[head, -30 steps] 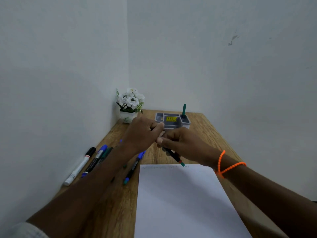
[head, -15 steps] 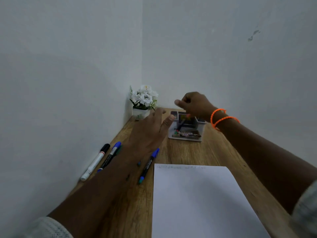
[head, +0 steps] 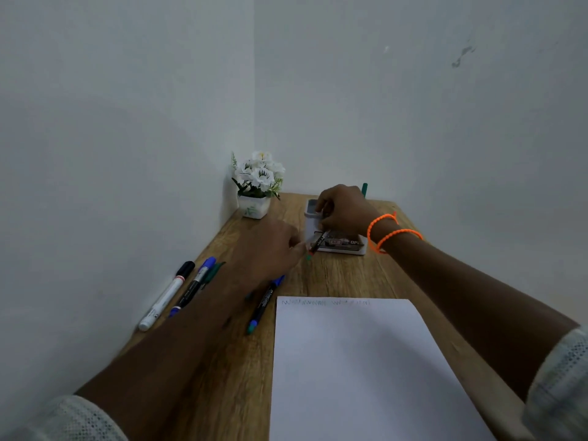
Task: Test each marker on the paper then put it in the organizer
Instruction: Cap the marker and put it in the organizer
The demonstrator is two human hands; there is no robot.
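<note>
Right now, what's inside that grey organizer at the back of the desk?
A green marker stands up in the organizer, behind the right hand, which holds a dark marker over it. The hand covers most compartments.

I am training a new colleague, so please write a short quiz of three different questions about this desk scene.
1. True or false: the right hand holds a marker over the organizer.
2. Where is the flower pot? A) far left corner B) on the paper C) inside the organizer
3. Fill in: the bracelets on the right wrist are ____.

Key: 1 true; 2 A; 3 orange.
</note>
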